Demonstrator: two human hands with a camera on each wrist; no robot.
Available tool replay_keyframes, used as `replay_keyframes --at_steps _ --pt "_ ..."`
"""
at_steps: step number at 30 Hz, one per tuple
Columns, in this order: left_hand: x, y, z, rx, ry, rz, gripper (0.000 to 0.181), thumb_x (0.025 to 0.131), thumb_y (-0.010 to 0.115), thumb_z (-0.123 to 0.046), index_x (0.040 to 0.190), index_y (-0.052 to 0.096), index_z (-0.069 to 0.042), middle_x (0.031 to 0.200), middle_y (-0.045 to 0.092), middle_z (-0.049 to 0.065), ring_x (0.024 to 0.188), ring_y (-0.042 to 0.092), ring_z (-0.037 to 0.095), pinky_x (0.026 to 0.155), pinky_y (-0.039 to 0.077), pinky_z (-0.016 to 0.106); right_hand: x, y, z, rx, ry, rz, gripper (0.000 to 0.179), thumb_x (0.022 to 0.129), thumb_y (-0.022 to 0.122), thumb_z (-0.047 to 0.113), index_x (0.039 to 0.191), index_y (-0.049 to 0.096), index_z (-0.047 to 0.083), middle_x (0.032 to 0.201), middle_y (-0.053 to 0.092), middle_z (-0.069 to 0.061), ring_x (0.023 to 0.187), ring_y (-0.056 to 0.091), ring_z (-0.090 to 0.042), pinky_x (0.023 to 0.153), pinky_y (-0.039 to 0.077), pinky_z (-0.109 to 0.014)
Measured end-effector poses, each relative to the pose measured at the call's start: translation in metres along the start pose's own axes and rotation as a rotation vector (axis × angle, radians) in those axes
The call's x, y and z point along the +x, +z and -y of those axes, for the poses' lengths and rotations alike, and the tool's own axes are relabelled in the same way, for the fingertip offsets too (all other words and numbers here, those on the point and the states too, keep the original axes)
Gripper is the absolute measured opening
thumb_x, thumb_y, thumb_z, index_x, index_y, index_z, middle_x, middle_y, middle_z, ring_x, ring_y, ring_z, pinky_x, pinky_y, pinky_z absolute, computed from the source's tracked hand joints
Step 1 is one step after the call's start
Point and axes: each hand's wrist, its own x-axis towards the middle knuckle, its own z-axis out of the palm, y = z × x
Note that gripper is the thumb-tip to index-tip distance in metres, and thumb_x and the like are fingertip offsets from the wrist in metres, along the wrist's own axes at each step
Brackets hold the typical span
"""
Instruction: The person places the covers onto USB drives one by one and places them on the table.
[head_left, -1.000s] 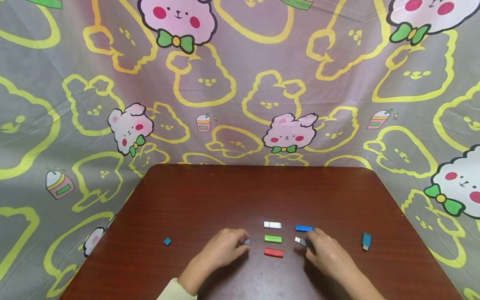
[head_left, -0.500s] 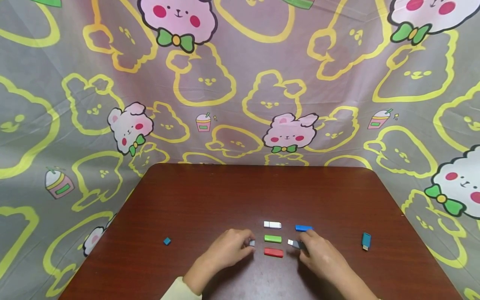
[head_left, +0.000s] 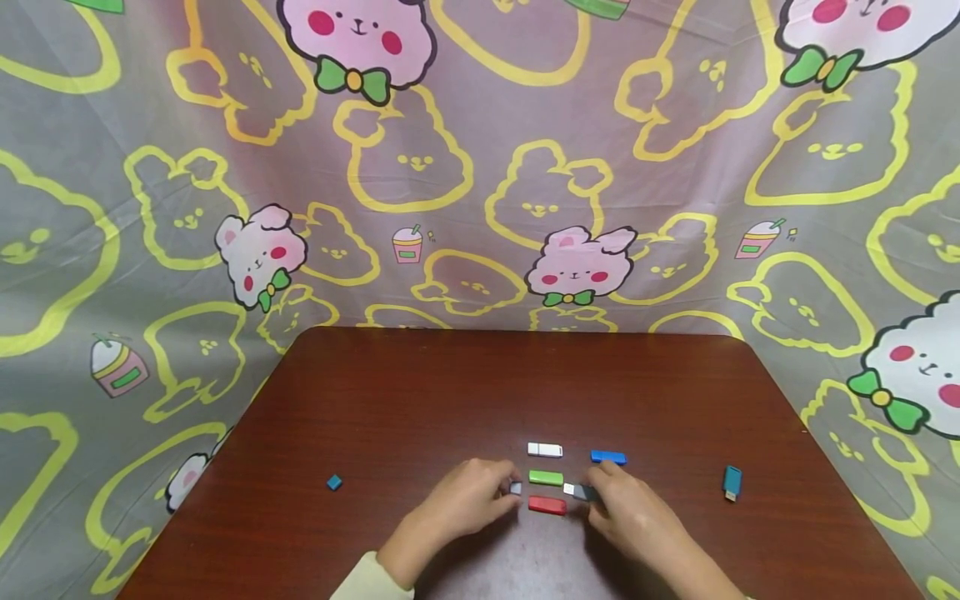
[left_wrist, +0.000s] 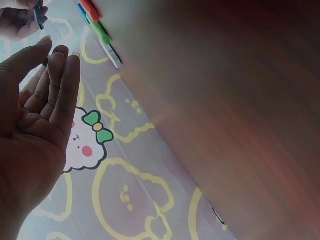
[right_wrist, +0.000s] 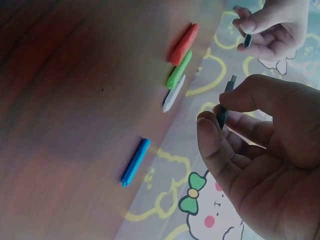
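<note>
While the right hand pinches a dark grey USB stick between thumb and fingertips, with its metal plug bare and pointing left, the left hand pinches a small grey cap at its fingertips. Stick and cap are held just above the brown table, near its front edge, with a short gap between them. In that gap lie a green stick and a red stick, one behind the other. A white stick lies just beyond the green one, and a blue stick lies to its right, just past the right hand's fingertips. Well apart, a teal stick with its plug uncovered rests near the right edge, and a small teal cap sits alone on the left. A printed cartoon cloth hangs behind.

No container shows anywhere. The right wrist view shows the pinch closely, with the plug rising above the thumb, and the other hand gripping the cap. The left wrist view shows mainly palm and fingers, the cap hardly visible.
</note>
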Motion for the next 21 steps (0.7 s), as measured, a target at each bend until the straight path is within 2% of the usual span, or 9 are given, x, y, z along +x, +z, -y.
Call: replay_keyframes --at_steps 8,14,21 --pt "0.003 0.003 -0.005 -0.003 0.008 0.017 0.017 0.087 0.079 -0.022 0.101 0.071 -0.017 0.075 0.059 -0.016 0.064 0.049 -0.004 0.06 0.042 0.015 0.002 0.002 0.006 0.023 -0.039 -0.027 0.025 0.074 0.078 0.003 0.094 0.068 0.015 0.084 0.049 0.01 0.063 0.045 -0.006 0.055 0.043 -0.024" --pt "0.005 0.004 -0.008 0.028 0.026 0.01 0.015 0.087 0.079 -0.022 0.099 0.071 -0.017 0.072 0.056 -0.017 0.063 0.046 -0.004 0.058 0.039 0.014 0.004 0.005 0.01 0.029 -0.058 -0.018 0.027 0.074 0.08 0.003 0.095 0.069 0.015 0.083 0.048 0.009 0.064 0.043 -0.005 0.054 0.041 -0.023" --pt "0.008 0.005 -0.01 0.026 0.053 0.017 0.016 0.087 0.078 -0.022 0.101 0.072 -0.016 0.073 0.06 -0.017 0.063 0.047 -0.006 0.058 0.04 0.012 0.006 0.007 0.014 0.031 -0.101 -0.02 0.025 0.074 0.079 0.005 0.095 0.068 0.012 0.083 0.05 0.008 0.065 0.046 -0.004 0.055 0.044 -0.024"
